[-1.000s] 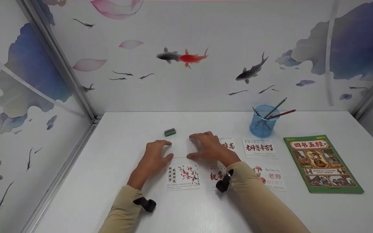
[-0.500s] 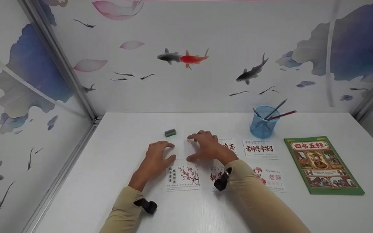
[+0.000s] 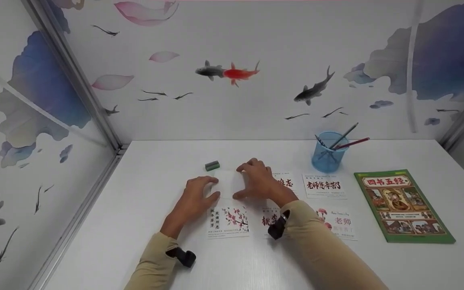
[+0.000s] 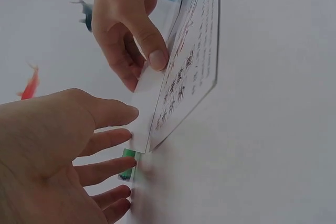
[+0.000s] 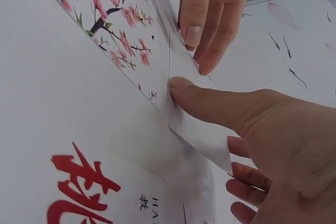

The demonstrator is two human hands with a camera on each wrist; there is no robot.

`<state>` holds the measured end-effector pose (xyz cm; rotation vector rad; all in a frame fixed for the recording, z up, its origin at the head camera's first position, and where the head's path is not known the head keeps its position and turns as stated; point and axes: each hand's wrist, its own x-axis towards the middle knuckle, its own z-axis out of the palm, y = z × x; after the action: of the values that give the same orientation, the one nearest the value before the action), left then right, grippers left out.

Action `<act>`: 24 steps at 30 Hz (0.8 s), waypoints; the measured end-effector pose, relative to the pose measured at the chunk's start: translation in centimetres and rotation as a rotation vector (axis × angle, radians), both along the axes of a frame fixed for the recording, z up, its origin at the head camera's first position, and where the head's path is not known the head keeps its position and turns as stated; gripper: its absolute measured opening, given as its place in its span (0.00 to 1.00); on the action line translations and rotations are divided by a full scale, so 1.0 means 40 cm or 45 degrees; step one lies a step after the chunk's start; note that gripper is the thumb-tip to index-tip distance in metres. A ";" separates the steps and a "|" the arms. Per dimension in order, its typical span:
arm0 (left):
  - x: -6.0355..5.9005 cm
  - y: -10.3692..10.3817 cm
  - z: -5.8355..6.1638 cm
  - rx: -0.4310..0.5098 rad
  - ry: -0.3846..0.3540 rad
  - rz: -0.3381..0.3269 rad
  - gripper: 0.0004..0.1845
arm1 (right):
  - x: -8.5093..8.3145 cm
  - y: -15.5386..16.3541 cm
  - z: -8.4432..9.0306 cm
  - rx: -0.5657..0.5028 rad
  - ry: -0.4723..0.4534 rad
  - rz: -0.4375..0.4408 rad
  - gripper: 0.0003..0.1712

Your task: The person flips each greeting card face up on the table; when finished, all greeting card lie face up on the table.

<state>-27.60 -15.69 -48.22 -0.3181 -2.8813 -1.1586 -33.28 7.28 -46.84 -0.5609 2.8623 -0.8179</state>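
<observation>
A blank white card (image 3: pixel 225 186) lies between the two hands, behind a card with pink blossoms (image 3: pixel 228 222). My left hand (image 3: pixel 193 197) is at its left end, thumb near the front edge and fingers toward the back. In the left wrist view the left hand's fingers (image 4: pixel 107 169) extend fairly straight beside the white card (image 4: pixel 148 100). My right hand (image 3: pixel 258 181) spans the card's right end. Its thumb (image 5: pixel 205 100) touches the card's front edge in the right wrist view, while the other fingers reach along the far side. The right hand partly covers a red-lettered card (image 3: pixel 285 183).
Two more lettered cards, one upper right (image 3: pixel 325 186) and one with red flowers (image 3: pixel 338 222), lie to the right. A green block (image 3: pixel 212 166) sits behind the white card. A blue mesh pencil cup (image 3: pixel 326 157) and a green-bordered book (image 3: pixel 404 205) stand and lie farther right.
Both hands stay around the blank white card. The right hand's fingers dip slightly leftward, then return right and farther back. The left hand edges slightly right.
</observation>
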 end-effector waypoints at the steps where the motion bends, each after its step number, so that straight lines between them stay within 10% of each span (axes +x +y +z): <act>1: -0.001 0.001 0.001 0.013 -0.002 -0.002 0.23 | 0.003 0.000 -0.002 -0.066 0.003 0.001 0.42; 14: 0.007 0.049 0.021 0.225 0.092 -0.085 0.27 | 0.076 0.018 -0.025 -0.844 0.130 0.036 0.35; 24: 0.021 0.084 0.045 0.562 -0.033 -0.199 0.35 | 0.114 0.019 0.003 -0.907 0.114 0.096 0.25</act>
<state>-26.76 -12.33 -46.40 -0.5167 -2.5551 -1.7839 -28.71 8.04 -46.71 -0.7731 2.5342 -1.8447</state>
